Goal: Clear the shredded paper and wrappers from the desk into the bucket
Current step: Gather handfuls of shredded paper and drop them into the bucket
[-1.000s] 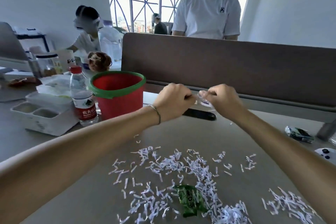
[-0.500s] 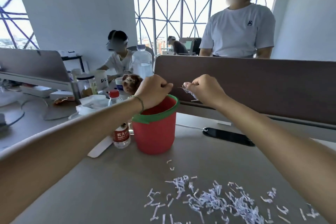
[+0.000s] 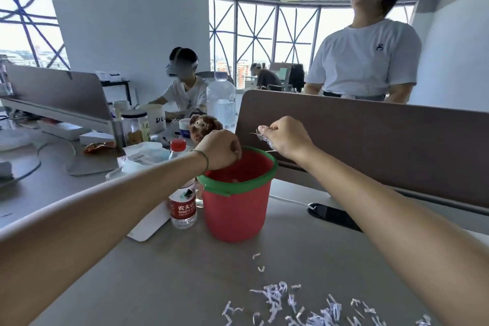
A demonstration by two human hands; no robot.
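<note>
Both fists over the bucket [image 3: 235, 209] — our left hand [image 3: 221, 149] is curled at the rim, contents can't tell; right hand [image 3: 287, 139] pinches shredded paper [image 3: 260, 136] above the far rim. We should centre, then let go low — most shreds [image 3: 304, 307] remain on the desk [image 3: 158, 272].

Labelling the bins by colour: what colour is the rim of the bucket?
Green, on a red bucket; its rim shows best in the head view.
</note>
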